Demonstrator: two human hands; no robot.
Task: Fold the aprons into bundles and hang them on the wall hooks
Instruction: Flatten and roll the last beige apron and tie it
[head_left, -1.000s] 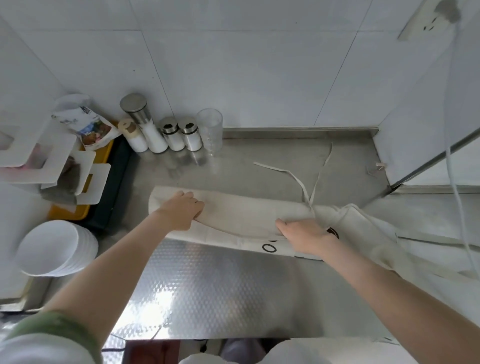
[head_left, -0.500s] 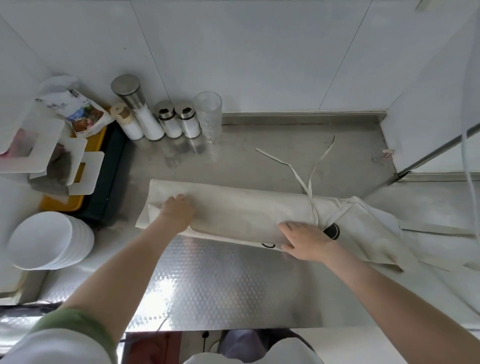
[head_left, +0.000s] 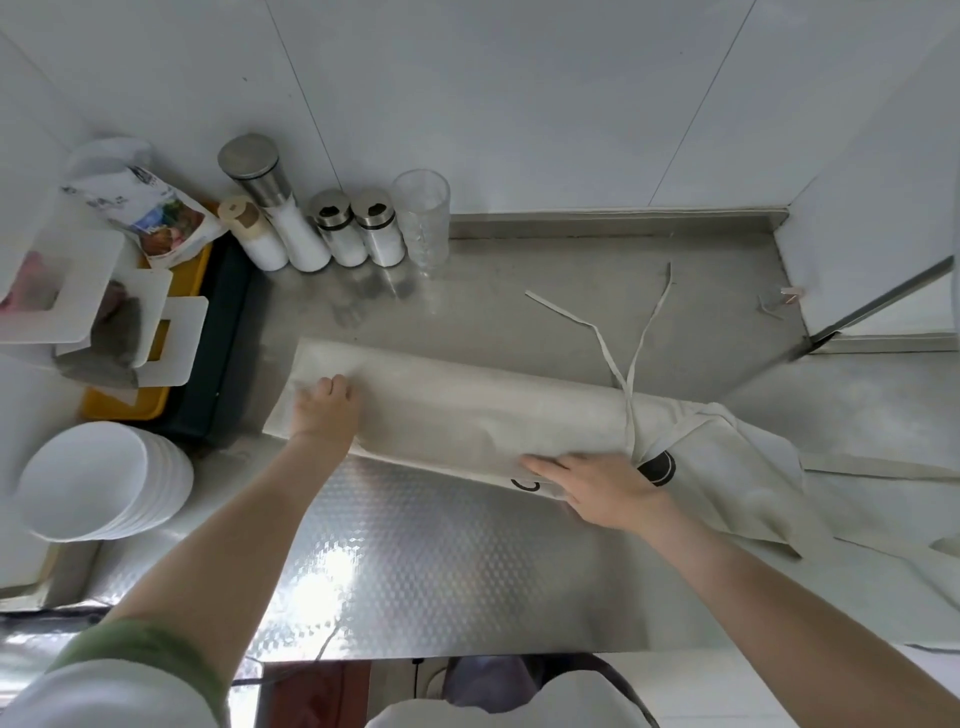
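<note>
Right now the apron (head_left: 467, 415) lies as a long folded strip across the middle of the steel counter (head_left: 415, 561). Its left end is squared off, and its right end spills loose and rumpled toward the right edge. Two thin ties (head_left: 631, 358) trail from it toward the far wall. My left hand (head_left: 324, 410) rests on the strip's left end, fingers together and pressing down. My right hand (head_left: 597, 486) lies flat on the near edge toward the right, fingers straight and pointing left, just beside a black printed mark. I judge the step to be firming this lengthwise fold before bundling. To do it well I would pin the left end and sweep the right palm along the near crease so the edges line up. I would then tuck the loose right part into the strip's width and leave the ties free for hanging. Farther out, a row of jars (head_left: 332, 228) and a clear glass (head_left: 421, 218) stand by the far wall. A stack of white bowls (head_left: 98, 478) sits at the near left. I see no wall hooks.
</note>
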